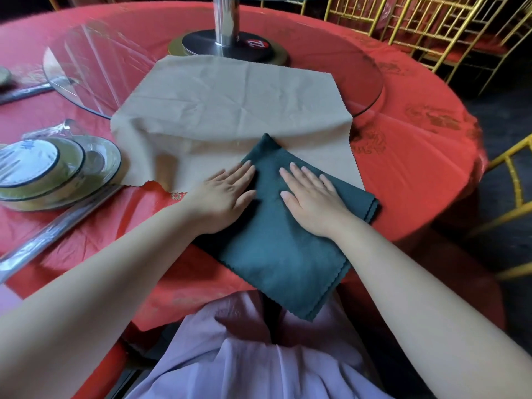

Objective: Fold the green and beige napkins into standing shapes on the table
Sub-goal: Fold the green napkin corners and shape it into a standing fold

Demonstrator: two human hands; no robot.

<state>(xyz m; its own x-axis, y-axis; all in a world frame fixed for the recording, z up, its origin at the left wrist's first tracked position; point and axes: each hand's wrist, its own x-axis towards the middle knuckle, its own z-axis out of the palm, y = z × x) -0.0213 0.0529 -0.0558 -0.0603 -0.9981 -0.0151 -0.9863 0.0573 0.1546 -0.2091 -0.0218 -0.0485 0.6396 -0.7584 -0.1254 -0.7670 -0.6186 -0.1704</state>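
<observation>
On the red table (408,174): folded green napkin (276,249) laid over the spread beige napkin (230,105).
The green napkin is pressed flat by the left hand (223,197) and right hand (312,201), fingers straight, nothing gripped.

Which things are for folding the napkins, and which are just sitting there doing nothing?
For the job:
green napkin, folded
beige napkin, spread flat under it
left hand and right hand, both flat

Just lying about:
plastic-wrapped stack of dishes
glass turntable
gold chairs
</observation>
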